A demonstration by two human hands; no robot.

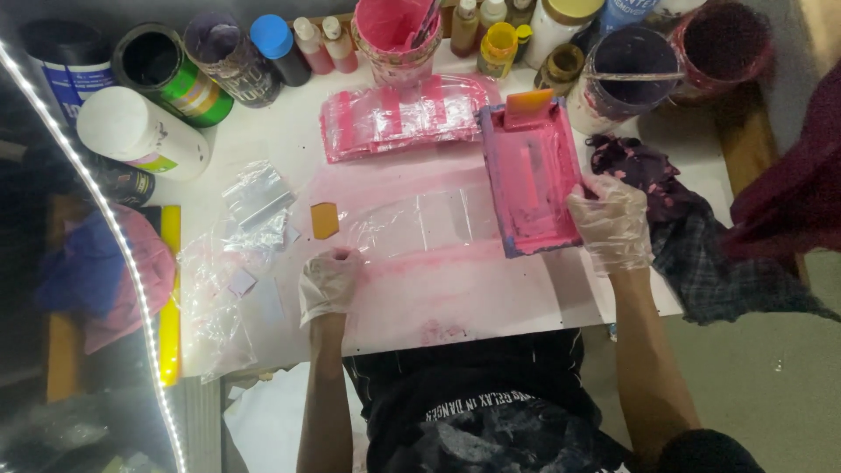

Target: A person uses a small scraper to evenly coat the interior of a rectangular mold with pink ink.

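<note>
Gloved right hand [613, 223] gripping the pink screen frame [532, 180] by its five-o'clock corner, fingers wrapped over the rim. Gloved left hand [328, 280] curled narrow, pressing the clear plastic bag [420, 223] at its eight-o'clock edge. Bare tabletop [491, 302] toward six o'clock.

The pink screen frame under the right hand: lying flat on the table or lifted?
Lifted on one side. The pink screen frame tilts, its near edge gripped by the gloved right hand; a squeegee rests at its far end.

bare table front [473, 307] open, paint jars [219, 61] crowd back, rag [692, 245] blocks right
</note>
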